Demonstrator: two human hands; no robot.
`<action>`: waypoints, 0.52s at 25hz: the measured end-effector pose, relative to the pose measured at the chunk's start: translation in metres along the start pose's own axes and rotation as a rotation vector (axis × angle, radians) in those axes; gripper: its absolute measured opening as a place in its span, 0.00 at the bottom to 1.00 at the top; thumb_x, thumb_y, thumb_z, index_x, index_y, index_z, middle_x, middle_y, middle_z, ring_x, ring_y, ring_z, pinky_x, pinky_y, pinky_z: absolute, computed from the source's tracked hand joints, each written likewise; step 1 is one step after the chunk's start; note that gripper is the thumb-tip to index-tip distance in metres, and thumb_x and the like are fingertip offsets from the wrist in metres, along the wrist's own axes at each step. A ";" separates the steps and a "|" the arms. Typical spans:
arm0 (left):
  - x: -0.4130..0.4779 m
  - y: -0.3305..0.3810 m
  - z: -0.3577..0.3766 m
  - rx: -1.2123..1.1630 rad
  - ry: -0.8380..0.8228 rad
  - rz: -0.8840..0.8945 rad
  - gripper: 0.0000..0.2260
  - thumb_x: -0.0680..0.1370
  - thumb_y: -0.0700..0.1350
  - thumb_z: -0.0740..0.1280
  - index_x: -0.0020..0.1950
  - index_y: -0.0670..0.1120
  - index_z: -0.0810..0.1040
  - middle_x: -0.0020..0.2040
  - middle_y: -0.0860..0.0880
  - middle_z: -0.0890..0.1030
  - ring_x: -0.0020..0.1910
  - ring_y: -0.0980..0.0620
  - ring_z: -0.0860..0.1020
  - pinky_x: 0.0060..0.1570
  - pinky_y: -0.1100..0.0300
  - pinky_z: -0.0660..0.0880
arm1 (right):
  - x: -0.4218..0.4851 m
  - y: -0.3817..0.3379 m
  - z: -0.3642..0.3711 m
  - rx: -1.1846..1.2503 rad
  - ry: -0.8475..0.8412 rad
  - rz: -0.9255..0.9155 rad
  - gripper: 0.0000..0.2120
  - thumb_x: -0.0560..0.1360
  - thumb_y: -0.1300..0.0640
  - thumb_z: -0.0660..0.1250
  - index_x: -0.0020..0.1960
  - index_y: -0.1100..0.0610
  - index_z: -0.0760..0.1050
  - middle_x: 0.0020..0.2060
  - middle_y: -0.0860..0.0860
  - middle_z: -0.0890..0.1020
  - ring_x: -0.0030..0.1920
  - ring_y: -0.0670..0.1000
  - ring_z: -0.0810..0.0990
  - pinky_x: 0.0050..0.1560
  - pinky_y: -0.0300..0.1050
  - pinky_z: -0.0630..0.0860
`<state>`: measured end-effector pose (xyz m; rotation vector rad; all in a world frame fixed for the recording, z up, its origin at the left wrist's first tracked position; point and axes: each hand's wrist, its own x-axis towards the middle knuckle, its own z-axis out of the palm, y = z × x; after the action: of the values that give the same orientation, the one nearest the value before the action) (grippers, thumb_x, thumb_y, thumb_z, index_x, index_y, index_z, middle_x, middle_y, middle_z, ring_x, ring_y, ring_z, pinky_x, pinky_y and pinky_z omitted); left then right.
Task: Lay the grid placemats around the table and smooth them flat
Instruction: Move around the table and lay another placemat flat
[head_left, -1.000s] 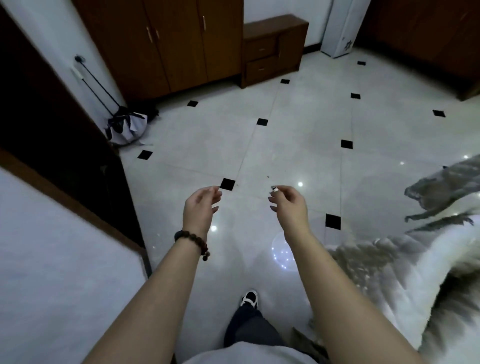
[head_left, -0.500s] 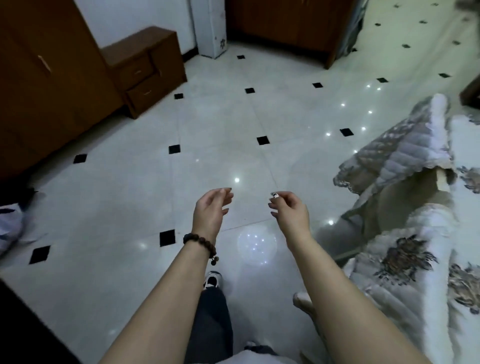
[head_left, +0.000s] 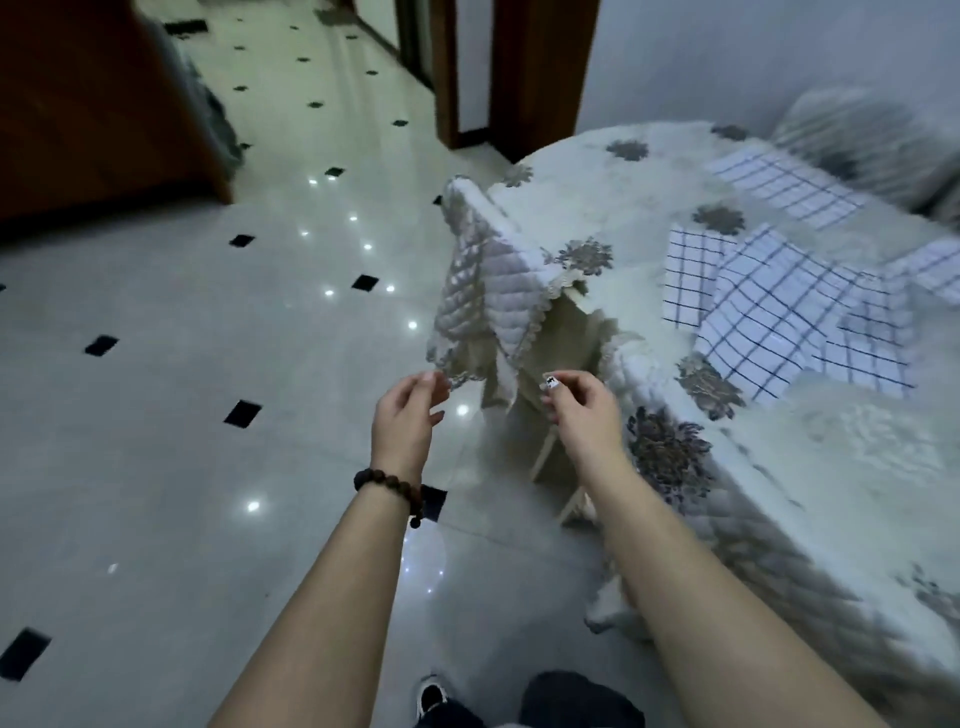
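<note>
Several white placemats with a dark grid lie in a loose overlapping pile (head_left: 769, 312) on the table (head_left: 597, 208), which is covered by a quilted white cloth with grey flowers. One more grid placemat (head_left: 784, 187) lies flat farther back. My left hand (head_left: 408, 415), with a bead bracelet at the wrist, hovers over the floor with fingers loosely apart and holds nothing. My right hand (head_left: 582, 405) is half curled in front of the table's near corner, empty, well short of the pile.
A chair (head_left: 483, 291) draped in the same quilted cloth stands at the table's near left corner, close to both hands. Glossy tiled floor (head_left: 182, 415) spreads to the left. A brown cabinet (head_left: 93, 104) and a wooden door frame (head_left: 519, 67) stand farther back.
The view has swung right, from the cupboards and bare floor to the table with the placemats. Both hands stay raised in front of me, empty, in much the same pose.
</note>
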<state>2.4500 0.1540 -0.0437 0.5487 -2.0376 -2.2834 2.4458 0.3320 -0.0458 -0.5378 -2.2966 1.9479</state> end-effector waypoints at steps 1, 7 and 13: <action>0.008 0.004 0.021 0.013 -0.083 -0.003 0.10 0.80 0.46 0.61 0.51 0.45 0.81 0.52 0.44 0.83 0.54 0.48 0.81 0.54 0.54 0.78 | 0.003 -0.004 -0.019 0.015 0.103 0.006 0.07 0.73 0.56 0.63 0.40 0.45 0.76 0.44 0.52 0.83 0.49 0.55 0.82 0.54 0.57 0.78; 0.016 0.012 0.138 0.066 -0.481 -0.016 0.07 0.79 0.46 0.63 0.46 0.49 0.80 0.50 0.47 0.83 0.54 0.48 0.81 0.51 0.56 0.77 | -0.007 -0.002 -0.147 0.113 0.648 0.048 0.08 0.72 0.56 0.63 0.49 0.53 0.78 0.47 0.56 0.83 0.49 0.55 0.82 0.52 0.55 0.79; 0.019 0.020 0.229 0.097 -0.725 0.034 0.08 0.81 0.42 0.60 0.51 0.44 0.79 0.48 0.47 0.82 0.53 0.50 0.80 0.55 0.55 0.76 | -0.008 0.014 -0.216 0.257 0.939 0.086 0.06 0.76 0.63 0.61 0.49 0.58 0.76 0.42 0.55 0.80 0.44 0.53 0.80 0.48 0.47 0.78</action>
<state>2.3640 0.3658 -0.0101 -0.3863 -2.3955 -2.6211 2.5181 0.5338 -0.0178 -1.2003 -1.4310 1.4800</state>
